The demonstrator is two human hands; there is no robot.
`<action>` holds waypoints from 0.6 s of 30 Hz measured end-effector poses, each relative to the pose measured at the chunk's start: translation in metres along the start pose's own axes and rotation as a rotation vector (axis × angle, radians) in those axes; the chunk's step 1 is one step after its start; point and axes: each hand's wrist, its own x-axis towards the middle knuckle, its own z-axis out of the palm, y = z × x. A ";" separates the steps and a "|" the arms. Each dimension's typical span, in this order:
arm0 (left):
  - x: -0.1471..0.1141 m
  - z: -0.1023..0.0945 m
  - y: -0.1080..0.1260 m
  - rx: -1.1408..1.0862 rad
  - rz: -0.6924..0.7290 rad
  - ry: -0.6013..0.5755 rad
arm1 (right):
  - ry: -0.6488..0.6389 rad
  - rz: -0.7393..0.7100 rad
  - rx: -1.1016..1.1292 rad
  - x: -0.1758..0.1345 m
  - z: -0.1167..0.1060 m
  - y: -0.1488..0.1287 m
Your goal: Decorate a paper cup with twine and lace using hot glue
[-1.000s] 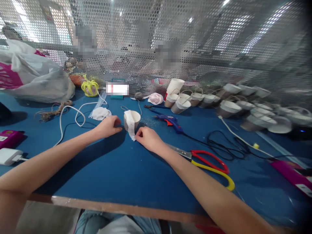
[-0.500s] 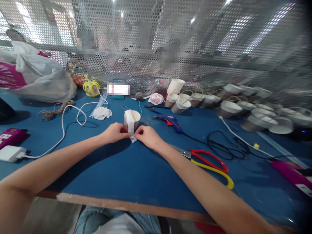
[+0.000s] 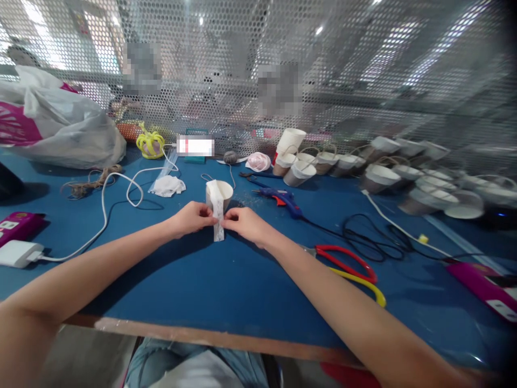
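A small paper cup stands upright on the blue table in front of me. Over its near side hangs a white lace ribbon, its lower end reaching down onto the tabletop. My left hand pinches the ribbon's left edge, and my right hand pinches the right edge at about the same height. Both sets of fingers are closed close to the cup's base. A blue glue gun lies to the right of the cup, and scissors with red and yellow handles rest beside my right forearm.
Rows of paper cups with twine handles fill the back right. A white plastic bag sits at the back left. A white cable winds across the left side. Purple power strips lie at both sides, and perforated metal stands behind.
The ribbon's lower end, crumpled and angled before, now hangs straighter and flatter between my fingers. Both hands stay in nearly the same place.
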 end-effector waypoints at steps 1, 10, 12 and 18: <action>-0.002 -0.001 0.001 -0.035 -0.007 -0.020 | -0.027 0.014 0.041 -0.003 -0.001 -0.001; -0.016 0.001 0.008 -0.323 -0.129 -0.201 | -0.108 0.068 0.271 -0.020 -0.002 -0.007; -0.017 0.004 0.007 -0.369 -0.162 -0.229 | -0.081 0.059 0.278 -0.022 -0.002 -0.009; -0.015 0.010 0.001 -0.430 -0.201 -0.194 | -0.029 0.030 0.223 -0.025 -0.001 -0.010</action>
